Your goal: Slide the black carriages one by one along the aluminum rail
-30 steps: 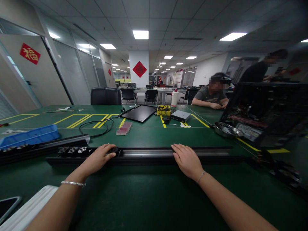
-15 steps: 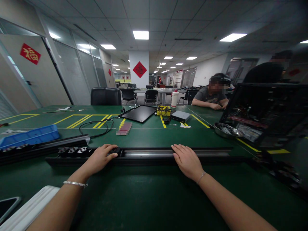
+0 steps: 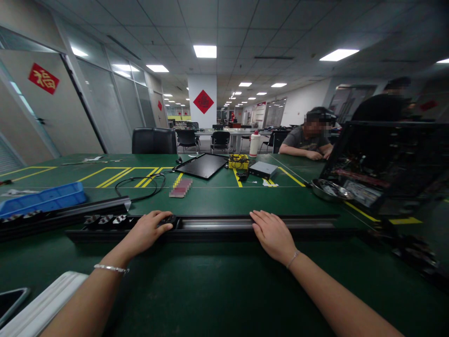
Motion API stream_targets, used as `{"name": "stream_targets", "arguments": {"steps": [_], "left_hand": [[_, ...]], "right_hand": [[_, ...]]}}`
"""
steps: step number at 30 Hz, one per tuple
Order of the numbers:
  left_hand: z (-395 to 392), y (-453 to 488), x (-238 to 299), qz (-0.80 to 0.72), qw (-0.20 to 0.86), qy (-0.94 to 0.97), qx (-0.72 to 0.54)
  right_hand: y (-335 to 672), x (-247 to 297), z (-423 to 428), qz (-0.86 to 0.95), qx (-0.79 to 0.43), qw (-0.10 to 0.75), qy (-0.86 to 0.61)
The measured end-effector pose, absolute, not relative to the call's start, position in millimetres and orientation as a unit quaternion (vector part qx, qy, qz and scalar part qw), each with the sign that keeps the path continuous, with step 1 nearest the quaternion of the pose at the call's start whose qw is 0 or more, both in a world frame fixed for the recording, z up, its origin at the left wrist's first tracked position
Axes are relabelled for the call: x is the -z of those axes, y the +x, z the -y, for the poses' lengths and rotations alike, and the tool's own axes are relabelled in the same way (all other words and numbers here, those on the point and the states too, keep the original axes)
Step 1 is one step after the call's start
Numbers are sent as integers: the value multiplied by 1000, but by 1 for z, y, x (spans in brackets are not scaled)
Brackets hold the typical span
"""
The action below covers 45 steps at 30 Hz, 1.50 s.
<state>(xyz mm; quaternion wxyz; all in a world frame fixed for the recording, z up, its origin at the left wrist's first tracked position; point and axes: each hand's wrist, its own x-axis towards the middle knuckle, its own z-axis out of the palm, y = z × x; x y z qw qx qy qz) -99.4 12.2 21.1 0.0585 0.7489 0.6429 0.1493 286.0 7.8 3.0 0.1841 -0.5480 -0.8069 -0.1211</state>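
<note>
Head view: where's the rail (image 3: 217,225)?

"Under my fingers. My left hand (image 3: 151,227) pinches a block (image 3: 171,219) set in it; my right hand (image 3: 275,234) lies open across it, probably steadying it."

"And the other blocks (image 3: 106,219)?"

"Left of my left fingers, within the rail, which likely keeps them aligned."

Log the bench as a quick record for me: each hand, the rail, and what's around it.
Left hand: thumb and fingers at a small black piece in the black rail
Right hand: resting on the black rail, fingers extended
Rail: lying crosswise, metal strip showing between the hands
Left side: blue tray
Right side: metal bowl
Far side: flat black panel, yellow box, grey box
</note>
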Motion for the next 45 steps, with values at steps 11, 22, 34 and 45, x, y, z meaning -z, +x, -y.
{"name": "stream_targets", "arguments": {"steps": [11,22,34,45], "left_hand": [[-13,-99,-21,-644,55,751,-136],[-11,-92,-24,-649,50,746,-141],[-11,-92,-23,-645,38,750,-144],[-10,-88,-24,-630,85,754,-167]], "right_hand": [[286,-4,-8,809,117,177,-548],[286,-2,-9,809,120,180,-546],[287,-3,-9,809,112,180,-548],[286,-4,-8,807,114,177,-552]]}}
